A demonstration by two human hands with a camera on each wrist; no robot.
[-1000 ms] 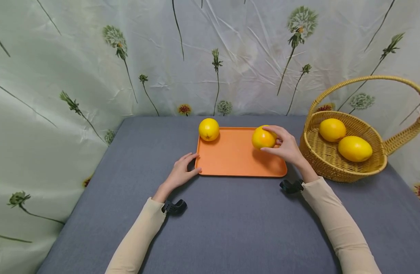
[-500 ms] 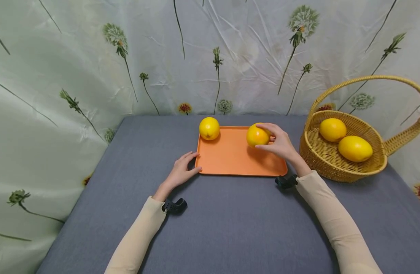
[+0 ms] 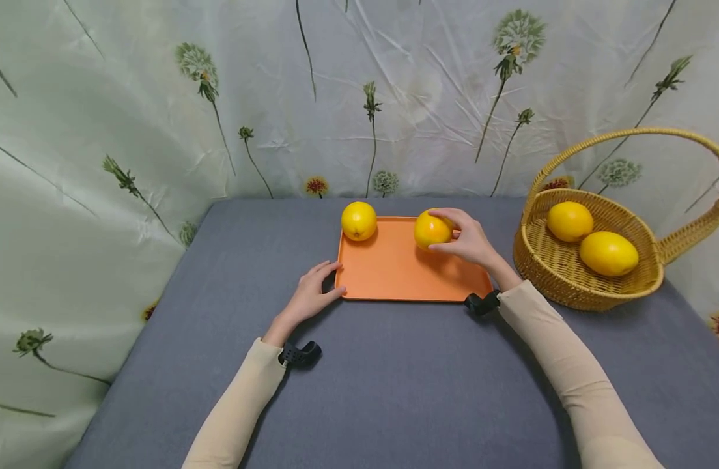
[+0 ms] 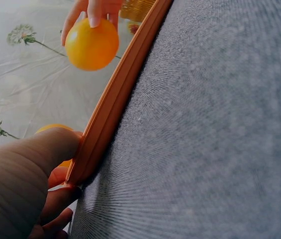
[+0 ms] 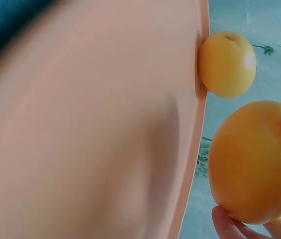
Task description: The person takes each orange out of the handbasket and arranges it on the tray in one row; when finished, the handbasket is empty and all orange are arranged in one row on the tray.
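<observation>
My right hand (image 3: pixel 469 242) holds a yellow-orange orange (image 3: pixel 431 230) between thumb and fingers. It is raised over the right half of the orange-coloured tray (image 3: pixel 389 273), and its shadow falls on the tray. A second orange (image 3: pixel 359 221) sits in the tray's far left corner; the right wrist view has this resting orange (image 5: pixel 228 64) against the rim. My left hand (image 3: pixel 310 296) touches the tray's left edge near the front corner, thumb and fingers spread apart. In the left wrist view its thumb (image 4: pixel 63 144) lies against the tray rim (image 4: pixel 115 94).
To the right stands a wicker basket (image 3: pixel 547 286) with a tall arched handle (image 3: pixel 629 133). Two yellow fruits (image 3: pixel 608 254) lie in it. Grey cloth (image 3: pixel 394 391) covers the table, and a flower-printed curtain (image 3: pixel 312 130) hangs behind.
My right hand has carried the orange leftward over the tray, away from its right end. The left hand, tray, other orange and basket have stayed put.
</observation>
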